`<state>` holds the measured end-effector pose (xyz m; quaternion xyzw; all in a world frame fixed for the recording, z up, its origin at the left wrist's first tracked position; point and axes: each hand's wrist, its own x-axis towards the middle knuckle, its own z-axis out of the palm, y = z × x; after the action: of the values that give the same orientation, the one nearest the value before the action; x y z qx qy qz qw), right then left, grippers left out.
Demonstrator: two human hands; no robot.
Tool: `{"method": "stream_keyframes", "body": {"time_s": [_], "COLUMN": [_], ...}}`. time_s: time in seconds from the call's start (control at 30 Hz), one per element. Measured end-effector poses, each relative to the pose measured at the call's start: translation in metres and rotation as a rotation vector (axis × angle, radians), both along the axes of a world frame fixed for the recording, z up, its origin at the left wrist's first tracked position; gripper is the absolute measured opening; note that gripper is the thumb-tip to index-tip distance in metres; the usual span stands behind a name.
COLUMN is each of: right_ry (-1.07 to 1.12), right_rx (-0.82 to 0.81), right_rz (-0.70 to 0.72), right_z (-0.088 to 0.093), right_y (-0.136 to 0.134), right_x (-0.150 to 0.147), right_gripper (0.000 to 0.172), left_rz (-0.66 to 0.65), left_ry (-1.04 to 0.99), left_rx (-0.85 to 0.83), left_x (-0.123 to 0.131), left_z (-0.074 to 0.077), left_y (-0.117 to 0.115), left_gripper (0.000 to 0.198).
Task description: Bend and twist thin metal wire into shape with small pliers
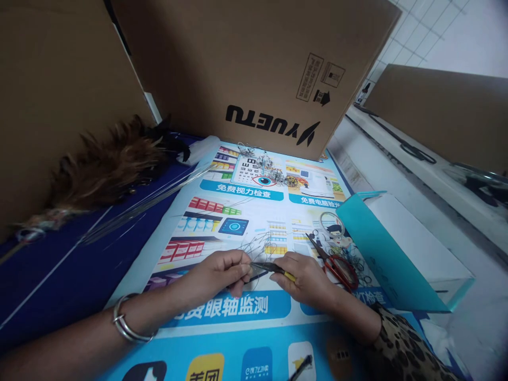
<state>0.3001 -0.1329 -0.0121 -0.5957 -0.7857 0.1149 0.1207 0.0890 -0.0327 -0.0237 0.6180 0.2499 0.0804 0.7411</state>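
My right hand (304,274) is closed around pliers (270,267) with a yellow handle, their dark jaws pointing left. Fingertips of my left hand (232,269) pinch a thin wire right at the jaw tips; most of it is hidden by the fingers. Just beyond the hands, loose thin wires (257,244) lie on the printed poster (262,320). Red-handled scissors (337,269) rest beside my right hand, blades partly apart. Small bent wire loops (359,264) are heaped around the scissors.
A row of tangled wire bundles (273,172) lies before a large cardboard box (257,69). To the right stands an open teal box (391,259) with a white inside. Long straight wires (138,203) and brown feathers (111,159) lie on the left, over blue cloth (87,259).
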Motion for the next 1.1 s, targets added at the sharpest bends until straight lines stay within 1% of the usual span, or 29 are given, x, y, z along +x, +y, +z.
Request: {"method": "stream_keyframes", "body": {"time_s": [0.2,0.37,0.53,0.63,0.8,0.9,1.1], "right_ry": [0.080,0.076,-0.013,-0.088,-0.271,-0.359,-0.438], "right_rx": [-0.059,-0.040,0.002,0.059,0.143,0.197,0.273], "right_rz": [0.008,0.016,0.031,0.062,0.109,0.119,0.127], "right_z": [0.0019,0.0009,0.0014,0.0039,0.0089,0.0094,0.0066], "right_y": [0.0010,0.0011,0.0012,0.0018,0.0024,0.0017,0.0008], "right_x": [0.0000,0.0001,0.0012,0.0019,0.0019,0.0019,0.0025], "right_gripper": [0.023,0.025,0.030,0.032,0.031,0.030,0.029], "left_rz": [-0.003,-0.007,-0.028,-0.039,-0.046,-0.061,-0.060], "left_ry": [-0.014,-0.022,-0.028,-0.032,-0.036,-0.029,-0.015], "left_rx": [0.006,-0.003,-0.046,-0.066,-0.057,-0.035,-0.043], "left_x": [-0.0006,-0.0009,-0.0012,-0.0014,-0.0021,-0.0018,-0.0001], "left_z": [-0.0005,-0.0001,0.0016,0.0016,-0.0011,-0.0001,0.0044], "left_y": [-0.0009,-0.0005,0.0015,0.0015,0.0006,0.0009,0.0015], "left_gripper": [0.023,0.024,0.024,0.023,0.025,0.026,0.026]}}
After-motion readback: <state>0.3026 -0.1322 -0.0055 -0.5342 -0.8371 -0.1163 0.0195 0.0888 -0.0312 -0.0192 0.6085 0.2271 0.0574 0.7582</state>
